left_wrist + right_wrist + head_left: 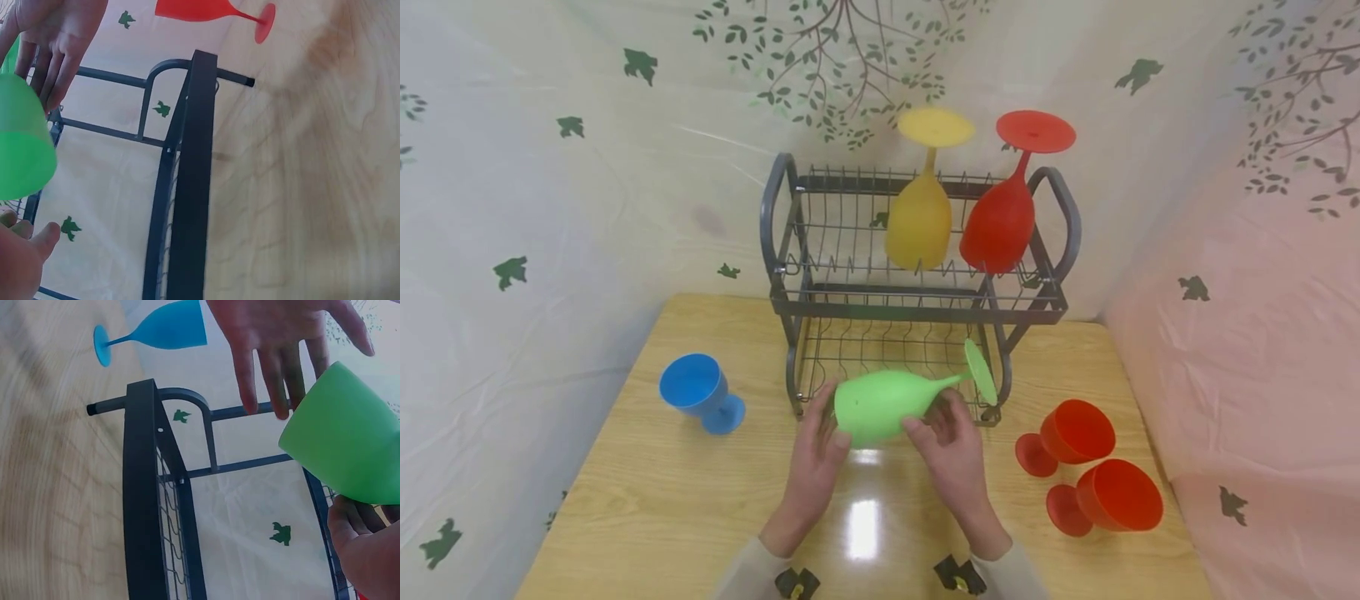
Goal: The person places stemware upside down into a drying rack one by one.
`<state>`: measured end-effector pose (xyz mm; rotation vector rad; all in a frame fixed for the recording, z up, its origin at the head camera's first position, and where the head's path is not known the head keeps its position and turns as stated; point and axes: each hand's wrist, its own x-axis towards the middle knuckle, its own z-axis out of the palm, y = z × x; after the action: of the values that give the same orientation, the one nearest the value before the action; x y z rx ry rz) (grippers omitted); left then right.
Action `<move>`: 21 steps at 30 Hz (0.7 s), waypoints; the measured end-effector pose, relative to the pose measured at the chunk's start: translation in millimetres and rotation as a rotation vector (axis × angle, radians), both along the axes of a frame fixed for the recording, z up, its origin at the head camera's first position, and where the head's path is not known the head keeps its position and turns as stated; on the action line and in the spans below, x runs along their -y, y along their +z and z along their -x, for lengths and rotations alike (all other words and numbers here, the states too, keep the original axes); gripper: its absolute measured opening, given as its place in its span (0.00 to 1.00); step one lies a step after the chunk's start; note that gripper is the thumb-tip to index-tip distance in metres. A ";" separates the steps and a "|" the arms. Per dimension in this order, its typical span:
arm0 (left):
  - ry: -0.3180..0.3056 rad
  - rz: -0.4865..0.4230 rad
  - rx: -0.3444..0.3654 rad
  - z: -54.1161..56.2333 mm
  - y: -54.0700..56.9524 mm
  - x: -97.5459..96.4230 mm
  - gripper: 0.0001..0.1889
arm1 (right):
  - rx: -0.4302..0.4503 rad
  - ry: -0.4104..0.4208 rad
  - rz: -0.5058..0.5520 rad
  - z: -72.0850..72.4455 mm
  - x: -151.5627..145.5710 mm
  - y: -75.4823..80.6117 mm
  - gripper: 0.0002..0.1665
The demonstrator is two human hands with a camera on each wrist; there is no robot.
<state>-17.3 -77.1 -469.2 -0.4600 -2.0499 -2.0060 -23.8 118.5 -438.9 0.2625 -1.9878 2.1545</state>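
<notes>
A green goblet (880,404) lies sideways in the air before the rack, its bowl to the left and its foot to the right. My right hand (955,454) holds it near the bowl's stem end, thumb in front and fingers behind. At the rim end is my left hand (812,462), its thumb by the lower edge. In the right wrist view, the left hand's fingers (272,375) are straight and spread beside the green bowl (347,440). The left wrist view catches the bowl (25,137) between both hands.
A two-tier dark dish rack (917,315) stands at the back; a yellow goblet (919,221) and a red goblet (1000,225) sit upside down on its top tier. A blue cup (694,385) is left; two red cups (1078,432) stand right on the wooden table (700,517).
</notes>
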 end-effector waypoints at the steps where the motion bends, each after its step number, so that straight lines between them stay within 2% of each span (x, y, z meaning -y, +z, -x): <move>1: 0.008 0.032 -0.023 0.3 1.5 1.2 0.34 | -0.003 -0.003 0.006 0.2 -1.0 1.1 0.30; 6: 0.032 0.137 -0.150 4.7 8.4 8.0 0.32 | -0.011 -0.027 0.025 0.2 -5.9 6.2 0.32; 10: 0.057 0.187 -0.263 10.9 14.2 12.1 0.34 | -0.040 -0.038 0.023 0.7 -9.0 8.9 0.32; 15: 0.133 0.254 -0.394 19.5 25.1 21.3 0.41 | -0.102 -0.032 0.009 2.4 -12.0 12.9 0.32; 21: 0.201 0.320 -0.497 28.7 40.5 33.9 0.40 | -0.129 -0.024 0.001 2.9 -13.9 18.5 0.32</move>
<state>-46.0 -111.0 -428.7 -0.6992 -1.9949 -1.2890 -26.7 132.4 -420.4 0.3663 -1.9096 2.0682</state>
